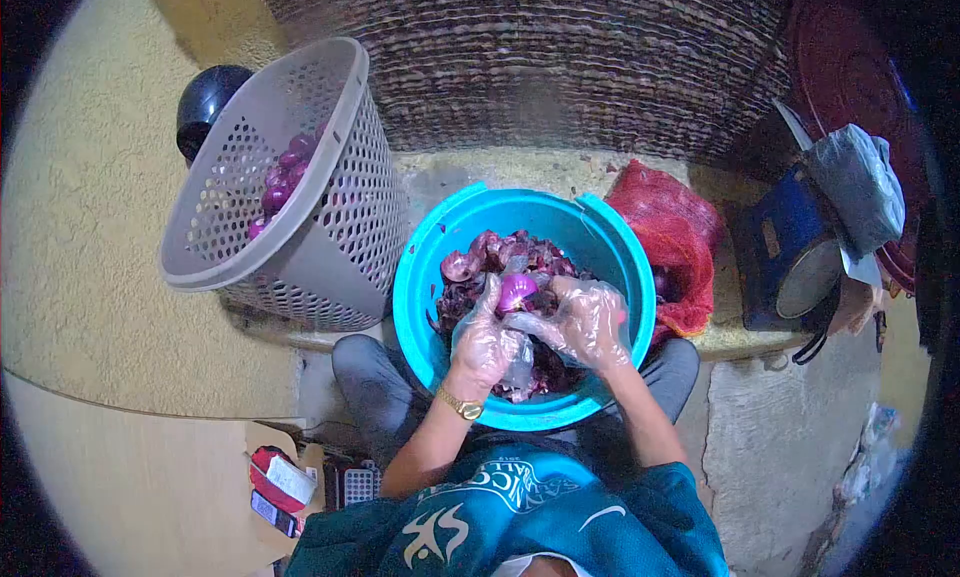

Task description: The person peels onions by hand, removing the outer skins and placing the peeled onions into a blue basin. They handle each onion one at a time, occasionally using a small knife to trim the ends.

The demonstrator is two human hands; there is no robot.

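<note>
My left hand [484,347], in a clear plastic glove with a gold watch at the wrist, is closed around a purple onion [516,291]. Its fingers point up beside the onion, above the turquoise tub [420,352]. My right hand [590,322], gloved too, is close on the onion's right, with curled fingers and the thumb stretched toward it. Whatever those fingers may hold is hidden; a small pink spot shows at their right edge. Under both hands, dark red onion skins [490,255] fill much of the tub, which sits between my legs.
A grey perforated basket [355,187] with several purple onions [285,182] leans at the left, before a dark round object [210,102]. Right of the tub lies a red mesh sack [665,227]. Further right stands a blue scale [785,242] topped by a plastic-wrapped bundle [855,182].
</note>
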